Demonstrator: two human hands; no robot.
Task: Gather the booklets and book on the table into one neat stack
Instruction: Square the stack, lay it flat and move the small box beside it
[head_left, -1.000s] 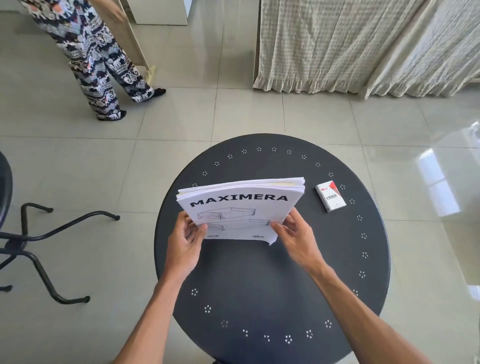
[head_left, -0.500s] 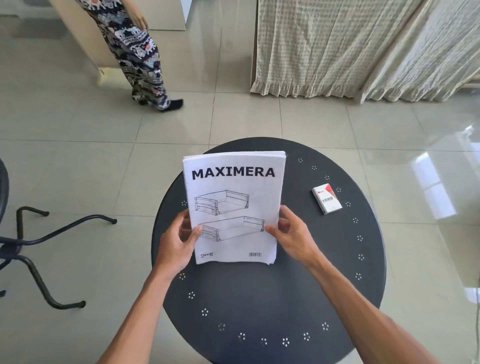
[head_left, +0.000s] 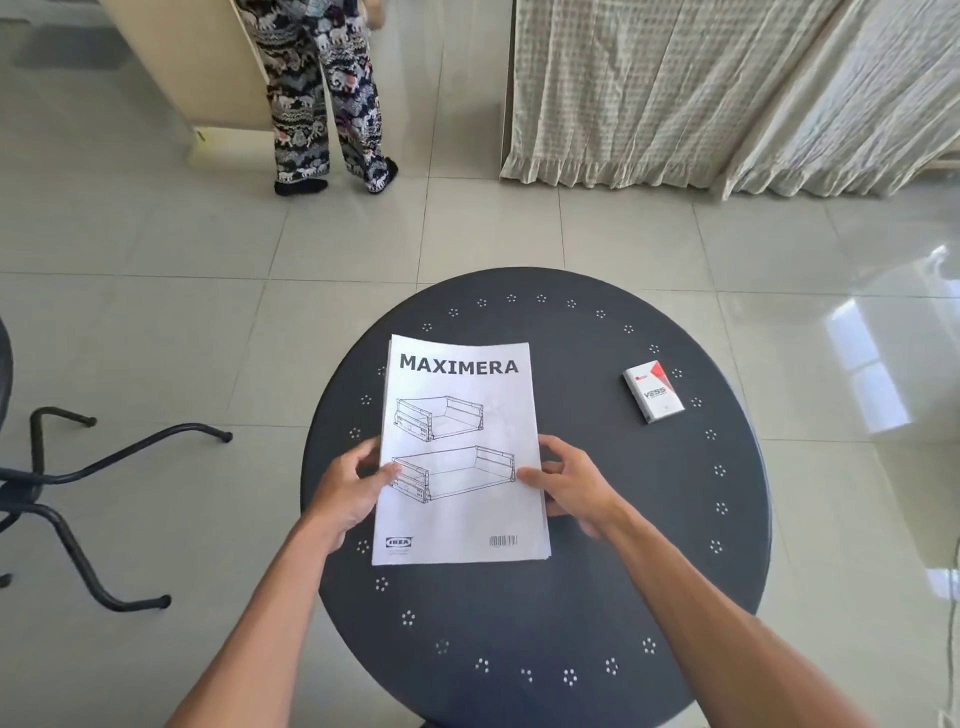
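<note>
A stack of white booklets (head_left: 460, 410), topped by one titled MAXIMERA with drawer drawings, lies flat on the round dark table (head_left: 613, 545), left of centre. My left hand (head_left: 348, 488) grips the stack's left edge, thumb on the cover. My right hand (head_left: 571, 486) holds the right edge the same way. Sheet edges show slightly uneven along the right and bottom sides. What lies under the top booklet is hidden.
A small white and red box (head_left: 653, 391) marked VESS lies on the table's right part. A black chair base (head_left: 67, 483) stands on the floor at left. A person in patterned trousers (head_left: 322, 93) stands at the back. Curtains (head_left: 727, 88) hang at the far right.
The stack went from being held on edge, to upright facing me, to lying flat on the table. Both hands slid to its side edges. The person at the back walked right.
</note>
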